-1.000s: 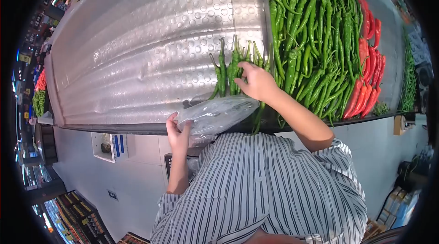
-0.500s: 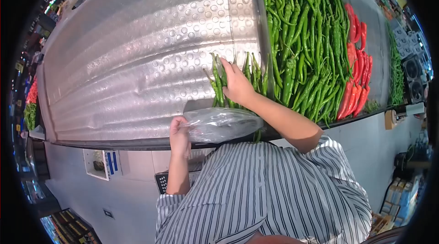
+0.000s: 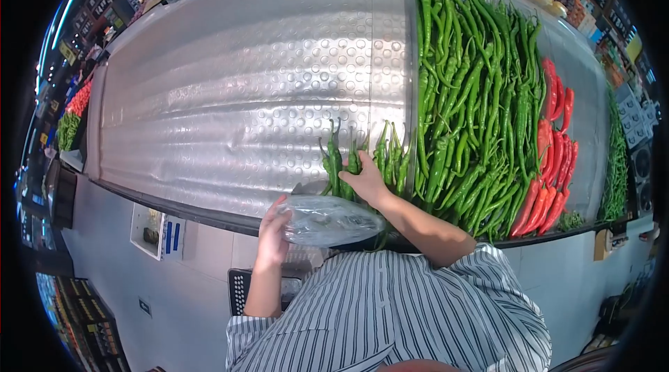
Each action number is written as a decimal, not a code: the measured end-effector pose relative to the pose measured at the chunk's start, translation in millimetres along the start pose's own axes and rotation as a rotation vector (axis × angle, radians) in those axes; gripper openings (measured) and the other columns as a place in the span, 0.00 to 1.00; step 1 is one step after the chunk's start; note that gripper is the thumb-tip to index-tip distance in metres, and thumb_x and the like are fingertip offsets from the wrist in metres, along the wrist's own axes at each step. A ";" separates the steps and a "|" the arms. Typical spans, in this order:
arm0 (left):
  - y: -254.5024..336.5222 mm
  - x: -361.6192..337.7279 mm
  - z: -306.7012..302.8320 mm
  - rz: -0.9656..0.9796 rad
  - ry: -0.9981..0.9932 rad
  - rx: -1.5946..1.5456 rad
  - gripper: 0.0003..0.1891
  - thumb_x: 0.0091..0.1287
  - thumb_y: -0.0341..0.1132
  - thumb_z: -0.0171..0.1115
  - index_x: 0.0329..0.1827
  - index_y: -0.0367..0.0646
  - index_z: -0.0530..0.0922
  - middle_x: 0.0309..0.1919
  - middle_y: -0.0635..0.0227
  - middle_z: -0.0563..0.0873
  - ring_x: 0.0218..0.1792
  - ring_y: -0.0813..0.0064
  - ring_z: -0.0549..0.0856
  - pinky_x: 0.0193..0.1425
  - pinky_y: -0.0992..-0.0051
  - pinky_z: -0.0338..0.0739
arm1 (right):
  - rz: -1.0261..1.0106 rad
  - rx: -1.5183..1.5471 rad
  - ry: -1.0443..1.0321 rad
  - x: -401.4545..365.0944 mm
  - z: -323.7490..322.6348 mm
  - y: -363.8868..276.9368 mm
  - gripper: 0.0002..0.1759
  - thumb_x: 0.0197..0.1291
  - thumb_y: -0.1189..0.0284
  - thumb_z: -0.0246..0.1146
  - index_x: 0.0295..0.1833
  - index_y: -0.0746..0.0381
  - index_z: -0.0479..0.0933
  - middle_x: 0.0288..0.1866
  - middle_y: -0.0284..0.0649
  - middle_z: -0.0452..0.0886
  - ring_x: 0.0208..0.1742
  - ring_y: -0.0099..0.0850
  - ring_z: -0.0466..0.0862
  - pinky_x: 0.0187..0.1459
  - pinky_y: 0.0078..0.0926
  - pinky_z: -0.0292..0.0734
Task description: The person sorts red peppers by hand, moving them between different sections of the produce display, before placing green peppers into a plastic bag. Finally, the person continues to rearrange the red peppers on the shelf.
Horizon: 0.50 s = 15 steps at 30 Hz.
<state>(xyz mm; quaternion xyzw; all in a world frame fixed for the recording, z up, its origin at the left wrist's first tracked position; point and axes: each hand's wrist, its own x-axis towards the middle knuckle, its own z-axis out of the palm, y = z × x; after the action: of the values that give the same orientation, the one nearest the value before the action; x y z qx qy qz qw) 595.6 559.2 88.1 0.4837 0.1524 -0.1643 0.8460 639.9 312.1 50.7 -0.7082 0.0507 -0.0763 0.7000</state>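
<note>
My left hand [image 3: 274,236] grips the edge of a clear plastic bag [image 3: 331,220] at the front edge of the display. Just above the bag, my right hand [image 3: 366,180] has its thumb and forefinger around a green pepper [image 3: 353,163] in a small row standing on the silver mat. More green peppers [image 3: 334,166] stand to the left of my fingers, and others [image 3: 391,156] to the right. The peppers' lower ends are hidden behind the bag.
A dimpled silver mat [image 3: 244,107] covers the display's left part. Right of a clear divider lie long green peppers [image 3: 481,93], then red peppers [image 3: 550,156]. A white crate [image 3: 148,232] and a black crate [image 3: 240,292] are on the floor below.
The camera view has shifted, so the display sits lower in the frame. My right hand's fingers have moved from the pepper tops down to the body of a pepper. My left hand still holds the bag.
</note>
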 end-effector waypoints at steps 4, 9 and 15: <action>12.8 0.0 -2.2 0.009 -0.093 -0.038 0.31 0.61 0.18 0.57 0.70 0.38 0.67 0.57 0.60 0.78 0.55 0.72 0.80 0.60 0.72 0.75 | 0.081 0.317 -0.051 -5.1 3.7 8.0 0.16 0.64 0.77 0.63 0.54 0.65 0.66 0.41 0.37 0.76 0.41 0.27 0.82 0.42 0.23 0.77; 30.4 2.0 5.3 0.062 -0.120 0.043 0.35 0.57 0.15 0.55 0.72 0.38 0.63 0.56 0.62 0.78 0.56 0.71 0.79 0.60 0.73 0.74 | -0.054 0.326 0.134 -7.3 -36.3 -58.2 0.11 0.70 0.77 0.54 0.55 0.60 0.62 0.32 0.37 0.74 0.26 0.25 0.77 0.27 0.24 0.77; 38.3 0.3 51.5 0.053 -0.249 0.050 0.39 0.56 0.13 0.52 0.76 0.37 0.58 0.59 0.59 0.78 0.52 0.73 0.81 0.55 0.76 0.77 | -0.227 0.600 0.088 -15.1 -89.7 -168.0 0.16 0.68 0.76 0.58 0.59 0.59 0.65 0.30 0.35 0.73 0.21 0.22 0.73 0.20 0.21 0.73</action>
<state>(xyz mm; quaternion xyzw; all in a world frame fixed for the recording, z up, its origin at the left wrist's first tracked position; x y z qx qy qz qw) 617.2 532.7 142.4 0.4844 0.0294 -0.2045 0.8501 603.1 229.1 218.8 -0.4676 -0.0232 -0.1962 0.8616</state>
